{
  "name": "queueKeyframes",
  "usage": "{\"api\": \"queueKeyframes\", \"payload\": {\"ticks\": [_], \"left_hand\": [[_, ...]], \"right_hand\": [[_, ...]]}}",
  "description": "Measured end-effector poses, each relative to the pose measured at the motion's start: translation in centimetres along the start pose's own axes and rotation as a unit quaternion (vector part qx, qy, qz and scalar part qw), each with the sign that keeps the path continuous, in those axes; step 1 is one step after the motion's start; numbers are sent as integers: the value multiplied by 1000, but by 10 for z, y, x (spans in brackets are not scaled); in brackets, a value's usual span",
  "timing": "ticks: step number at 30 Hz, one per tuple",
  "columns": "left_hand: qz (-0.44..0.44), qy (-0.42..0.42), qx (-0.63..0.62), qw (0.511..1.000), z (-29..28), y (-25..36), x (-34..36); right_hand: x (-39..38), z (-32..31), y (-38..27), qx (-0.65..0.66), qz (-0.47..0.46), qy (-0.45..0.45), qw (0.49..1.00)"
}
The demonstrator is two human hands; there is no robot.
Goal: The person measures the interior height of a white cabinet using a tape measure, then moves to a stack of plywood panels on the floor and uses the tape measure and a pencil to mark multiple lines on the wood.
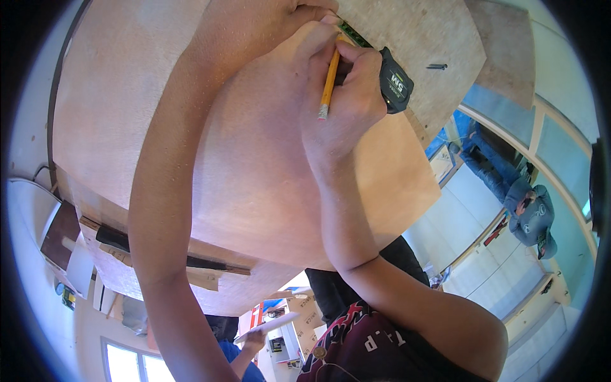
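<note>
A yellow pencil (329,83) with a worn eraser end is gripped in my right hand (347,95), its tip pointing away from me at the plywood sheet (254,191). Against the outer side of that hand rests a black tape measure (396,79). Its green blade (354,33) runs out toward the far left. At the blade's far end, my left hand (312,14) is closed with fingertips pinching it; part of this hand is cut off by the upper edge. The pencil's point is mostly hidden by my fingers.
Two dark screws (436,66) lie on the board to the right. A black bar (216,265) runs below the sheet's near edge. One person (528,210) in grey is at the right; another person's arm (248,350) shows below.
</note>
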State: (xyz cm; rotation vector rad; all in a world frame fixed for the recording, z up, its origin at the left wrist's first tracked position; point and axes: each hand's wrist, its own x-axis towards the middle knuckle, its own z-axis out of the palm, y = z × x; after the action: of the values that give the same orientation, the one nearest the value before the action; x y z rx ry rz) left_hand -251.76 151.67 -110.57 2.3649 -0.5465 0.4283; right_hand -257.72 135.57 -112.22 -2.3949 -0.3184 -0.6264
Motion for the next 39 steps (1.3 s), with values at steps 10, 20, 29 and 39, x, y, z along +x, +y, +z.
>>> {"api": "queueKeyframes", "payload": {"ticks": [10, 20, 29, 39], "left_hand": [[-6, 28, -18, 999, 6, -3, 0], [-22, 7, -13, 1000, -3, 5, 3], [-2, 30, -30, 999, 4, 0, 1], [-15, 14, -17, 1000, 4, 0, 2]], "right_hand": [[1, 1, 2, 1, -4, 5, 1000], [5, -2, -4, 4, 12, 1, 1000], [5, -4, -6, 12, 23, -13, 1000], [3, -2, -4, 9, 30, -2, 1000]]}}
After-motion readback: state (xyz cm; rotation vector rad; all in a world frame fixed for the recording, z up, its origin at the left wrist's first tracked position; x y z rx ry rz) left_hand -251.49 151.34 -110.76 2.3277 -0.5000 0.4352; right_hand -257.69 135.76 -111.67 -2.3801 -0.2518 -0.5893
